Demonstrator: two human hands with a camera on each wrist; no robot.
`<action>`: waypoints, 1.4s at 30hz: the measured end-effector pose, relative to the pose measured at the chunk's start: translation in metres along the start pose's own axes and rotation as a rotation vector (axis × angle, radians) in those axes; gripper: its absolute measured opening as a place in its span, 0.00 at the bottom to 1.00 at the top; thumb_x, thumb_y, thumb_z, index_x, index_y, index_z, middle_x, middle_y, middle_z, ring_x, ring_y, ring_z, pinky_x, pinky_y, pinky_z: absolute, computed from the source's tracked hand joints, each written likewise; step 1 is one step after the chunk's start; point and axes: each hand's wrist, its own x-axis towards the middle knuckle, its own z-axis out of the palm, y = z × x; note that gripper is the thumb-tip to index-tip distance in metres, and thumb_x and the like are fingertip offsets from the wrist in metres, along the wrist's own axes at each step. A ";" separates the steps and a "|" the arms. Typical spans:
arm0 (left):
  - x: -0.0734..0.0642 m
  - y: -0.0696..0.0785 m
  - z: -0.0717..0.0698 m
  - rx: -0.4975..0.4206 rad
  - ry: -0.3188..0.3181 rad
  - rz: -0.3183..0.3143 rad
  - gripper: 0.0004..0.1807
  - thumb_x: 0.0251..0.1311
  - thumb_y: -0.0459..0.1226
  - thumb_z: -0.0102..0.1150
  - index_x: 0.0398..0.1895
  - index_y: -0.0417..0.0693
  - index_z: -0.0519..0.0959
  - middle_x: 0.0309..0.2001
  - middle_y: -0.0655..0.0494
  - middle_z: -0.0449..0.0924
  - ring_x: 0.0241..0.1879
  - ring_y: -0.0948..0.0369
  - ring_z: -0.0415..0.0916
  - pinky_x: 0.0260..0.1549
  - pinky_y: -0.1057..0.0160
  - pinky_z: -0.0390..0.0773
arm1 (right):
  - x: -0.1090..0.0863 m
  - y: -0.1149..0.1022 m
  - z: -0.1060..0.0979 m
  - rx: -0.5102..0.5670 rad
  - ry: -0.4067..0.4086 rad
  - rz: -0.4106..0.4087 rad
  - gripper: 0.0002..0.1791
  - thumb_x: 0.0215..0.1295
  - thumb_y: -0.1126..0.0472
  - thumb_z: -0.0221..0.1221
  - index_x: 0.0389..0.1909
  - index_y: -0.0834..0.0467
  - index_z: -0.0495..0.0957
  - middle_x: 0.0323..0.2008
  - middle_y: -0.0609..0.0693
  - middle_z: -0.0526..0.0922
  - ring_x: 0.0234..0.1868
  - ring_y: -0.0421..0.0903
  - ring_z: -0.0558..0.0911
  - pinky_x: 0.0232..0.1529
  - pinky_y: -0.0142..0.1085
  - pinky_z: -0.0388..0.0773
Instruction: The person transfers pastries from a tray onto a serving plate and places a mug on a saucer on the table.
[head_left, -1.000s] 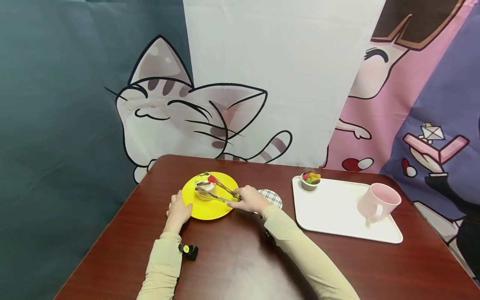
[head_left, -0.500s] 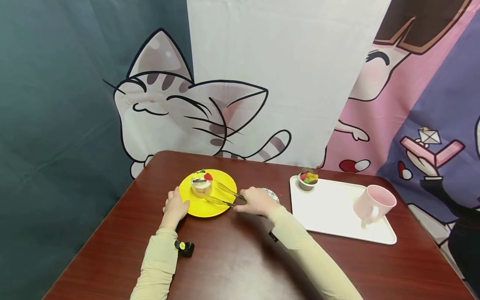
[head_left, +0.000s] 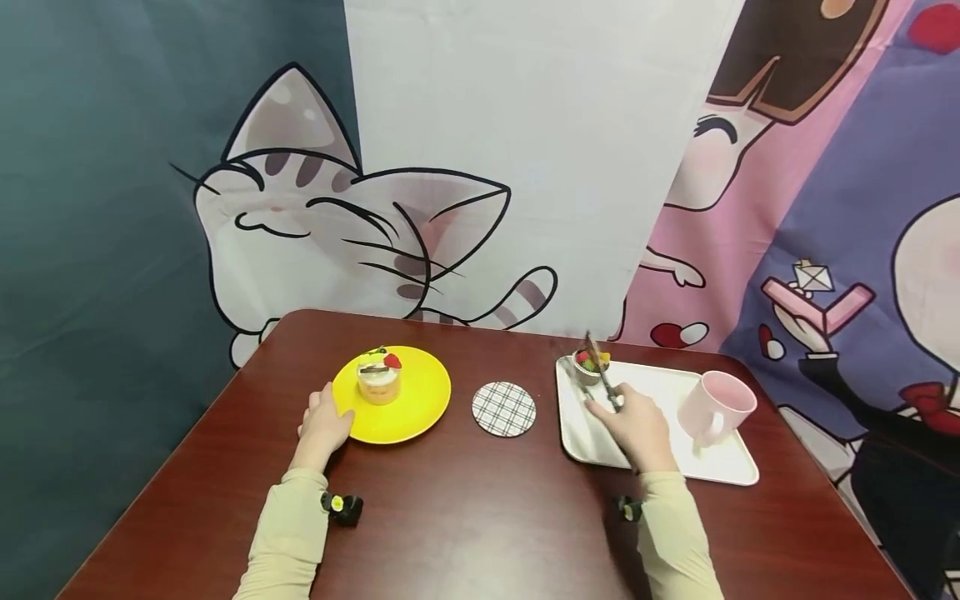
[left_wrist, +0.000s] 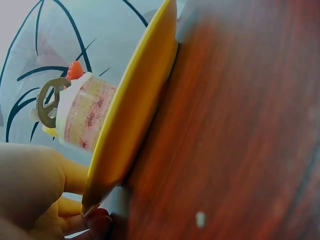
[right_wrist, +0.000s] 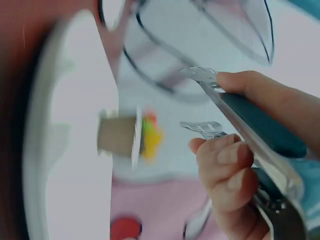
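My left hand (head_left: 324, 425) holds the left rim of a yellow plate (head_left: 422, 392); in the left wrist view its fingers grip the plate's edge. On the plate stands a clear cup of layered cake (left_wrist: 90, 112) topped with a red berry and a brown ring-shaped piece. In my right hand (head_left: 641, 429) are metal tongs with dark green grips (right_wrist: 262, 125), their arms spread and nothing between the tips. The tongs reach over the white tray (head_left: 656, 382) toward a small fruit-topped dessert cup (right_wrist: 120, 135) at its back left corner.
A pink mug (head_left: 716, 406) stands on the tray's right side. Between plate and tray lies a round checked coaster (head_left: 504, 408). The brown table (head_left: 465, 508) backs onto a cartoon-printed cloth (head_left: 570, 125).
My right hand has drawn the tongs back from the cake cup and swung them right, over the tray. The coaster now shows fully. My left hand stays at the plate.
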 end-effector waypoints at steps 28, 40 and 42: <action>0.001 -0.002 0.003 0.017 0.001 0.030 0.38 0.61 0.40 0.43 0.68 0.35 0.37 0.63 0.32 0.43 0.58 0.37 0.50 0.53 0.37 0.54 | 0.007 0.109 -0.017 0.047 -0.293 -0.052 0.27 0.49 0.39 0.59 0.38 0.59 0.78 0.26 0.50 0.81 0.24 0.41 0.73 0.26 0.33 0.68; 0.002 -0.005 0.002 0.020 0.004 0.041 0.39 0.61 0.40 0.44 0.68 0.35 0.38 0.62 0.32 0.44 0.56 0.38 0.52 0.53 0.37 0.56 | 0.025 0.128 -0.007 0.135 -0.304 -0.026 0.25 0.50 0.40 0.59 0.40 0.55 0.77 0.33 0.53 0.82 0.23 0.41 0.74 0.25 0.32 0.68; 0.003 -0.004 0.003 0.018 0.007 0.044 0.39 0.61 0.40 0.43 0.68 0.35 0.38 0.62 0.32 0.44 0.56 0.37 0.52 0.53 0.37 0.56 | 0.030 0.127 -0.008 0.122 -0.305 -0.027 0.25 0.50 0.39 0.58 0.41 0.55 0.77 0.34 0.53 0.82 0.23 0.41 0.74 0.26 0.33 0.68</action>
